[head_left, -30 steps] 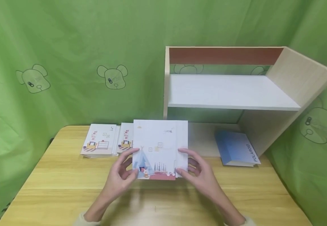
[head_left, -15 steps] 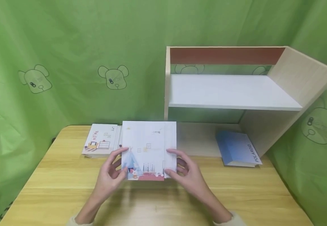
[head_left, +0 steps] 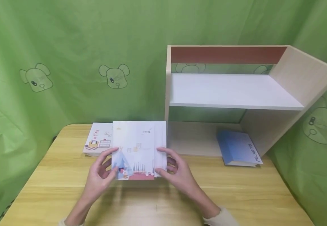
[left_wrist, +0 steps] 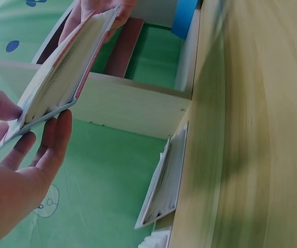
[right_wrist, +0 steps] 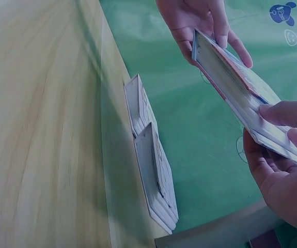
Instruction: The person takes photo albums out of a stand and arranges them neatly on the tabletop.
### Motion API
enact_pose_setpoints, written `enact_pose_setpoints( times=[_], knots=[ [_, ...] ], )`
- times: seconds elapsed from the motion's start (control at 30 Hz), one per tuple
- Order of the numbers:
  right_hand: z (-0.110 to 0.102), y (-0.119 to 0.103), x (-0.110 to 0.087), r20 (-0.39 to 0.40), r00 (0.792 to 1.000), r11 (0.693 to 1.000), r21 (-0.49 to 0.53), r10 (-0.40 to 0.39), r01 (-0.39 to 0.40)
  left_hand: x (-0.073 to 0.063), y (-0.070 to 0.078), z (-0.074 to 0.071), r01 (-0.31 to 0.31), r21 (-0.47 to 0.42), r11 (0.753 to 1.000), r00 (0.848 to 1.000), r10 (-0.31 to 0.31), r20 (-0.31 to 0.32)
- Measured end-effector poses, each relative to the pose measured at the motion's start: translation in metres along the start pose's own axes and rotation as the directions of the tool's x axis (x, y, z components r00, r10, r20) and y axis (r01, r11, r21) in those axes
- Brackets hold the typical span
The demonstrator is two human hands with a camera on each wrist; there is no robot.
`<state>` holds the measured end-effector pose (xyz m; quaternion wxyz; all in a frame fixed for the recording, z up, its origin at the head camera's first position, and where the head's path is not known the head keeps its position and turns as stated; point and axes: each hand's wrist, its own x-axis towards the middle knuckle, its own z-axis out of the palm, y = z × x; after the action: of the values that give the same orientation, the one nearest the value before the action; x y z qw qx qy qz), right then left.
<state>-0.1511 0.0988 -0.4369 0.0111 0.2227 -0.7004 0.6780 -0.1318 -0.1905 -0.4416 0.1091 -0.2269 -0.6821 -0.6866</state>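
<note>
A white photo album [head_left: 136, 135] with a blue tent drawn on its cover is held up above the table in both hands. My left hand [head_left: 97, 177] grips its left edge, thumb on the front cover. On the opposite edge, by a narrow cover flap, my right hand [head_left: 179, 172] pinches with thumb and fingers. Page edges of the held album [left_wrist: 68, 72] show in the left wrist view, between covers with red and pale edges. Behind it stands a white album [head_left: 98, 135] with a yellow armchair picture, partly covered; the right wrist view shows two standing albums [right_wrist: 156, 175] there.
A pale wooden shelf unit [head_left: 237, 91] stands at the back right of the wooden table [head_left: 141, 204]. On its lower level, a blue album [head_left: 239, 147] marked POLAROID leans near the right side panel. A green curtain [head_left: 76, 37] hangs behind the table.
Both hands have carried the tent album to the left, from in front of the shelf's left panel to in front of the standing albums, covering more of them. The grip looks the same.
</note>
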Motion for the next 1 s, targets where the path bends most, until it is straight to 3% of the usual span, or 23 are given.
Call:
enact_pose_setpoints(
  times=[0.17, 0.5, 0.7, 1.0],
  knots=[
    [0.009, 0.001, 0.004, 0.028, 1.0, 1.0, 0.014, 0.008, -0.009, -0.002, 0.003, -0.005, 0.022, 0.034, 0.999, 0.998, -0.02, -0.066],
    [0.021, 0.007, 0.007, 0.035, 0.999, 0.999, 0.031, 0.042, -0.043, -0.006, 0.008, -0.012, 0.058, 0.059, 0.997, 0.99, -0.05, -0.129],
    [0.032, 0.01, 0.011, 0.022, 0.998, 0.998, 0.022, 0.062, -0.063, -0.009, 0.01, -0.022, 0.104, 0.084, 0.991, 0.985, -0.091, -0.146],
    [0.046, 0.01, 0.013, 0.03, 0.997, 0.997, -0.008, 0.075, -0.074, -0.014, 0.011, -0.032, 0.12, 0.099, 0.988, 0.978, -0.1, -0.182]
  ],
)
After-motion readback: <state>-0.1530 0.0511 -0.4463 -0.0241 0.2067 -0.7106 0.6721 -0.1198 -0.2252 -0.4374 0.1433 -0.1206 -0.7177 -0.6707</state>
